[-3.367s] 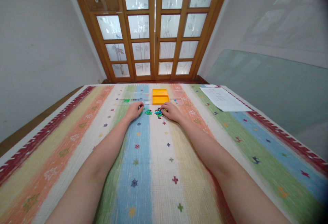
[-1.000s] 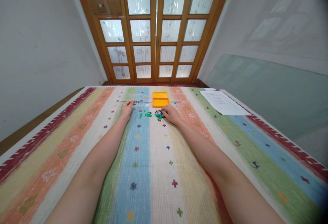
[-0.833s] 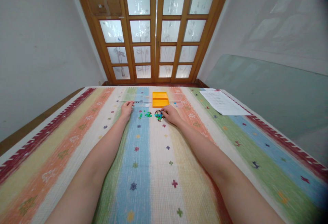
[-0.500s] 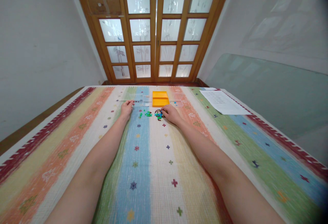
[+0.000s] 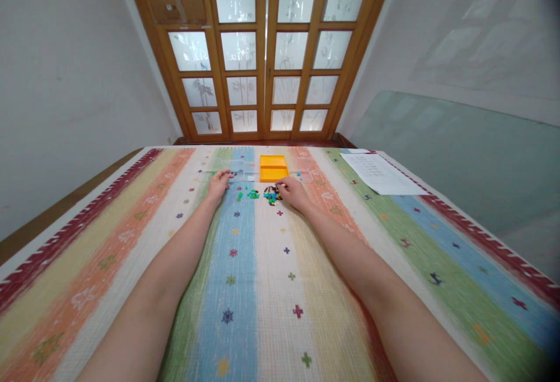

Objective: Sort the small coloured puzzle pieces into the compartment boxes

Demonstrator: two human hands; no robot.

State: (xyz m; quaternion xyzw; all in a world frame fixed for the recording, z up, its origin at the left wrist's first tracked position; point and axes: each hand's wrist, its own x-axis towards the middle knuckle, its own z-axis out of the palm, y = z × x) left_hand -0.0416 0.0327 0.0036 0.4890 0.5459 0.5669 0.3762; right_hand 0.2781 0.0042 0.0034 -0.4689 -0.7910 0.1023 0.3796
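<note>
My left hand (image 5: 219,185) is at the near left edge of a clear plastic box (image 5: 240,175) with small dark pieces in it. Its fingertips are slightly apart, and I see nothing between them. My right hand (image 5: 293,192) rests at the right side of a mixed pile of small blue, green and brown pieces (image 5: 272,196). Its fingers are bent together over the pile, and what they pinch is too small to make out. Left of that pile lies a loose group of small green pieces (image 5: 252,194).
An open yellow box (image 5: 273,161) stands just beyond the pile. Right of it is a clear tray (image 5: 306,177) with a small blue piece. Printed white paper (image 5: 380,173) lies on the striped tablecloth (image 5: 236,335) at right. Wooden glass doors (image 5: 268,79) stand beyond the table.
My left fingers have parted from a pinch and shifted very slightly right. My right fingertips have lifted slightly and moved a little right at the pile.
</note>
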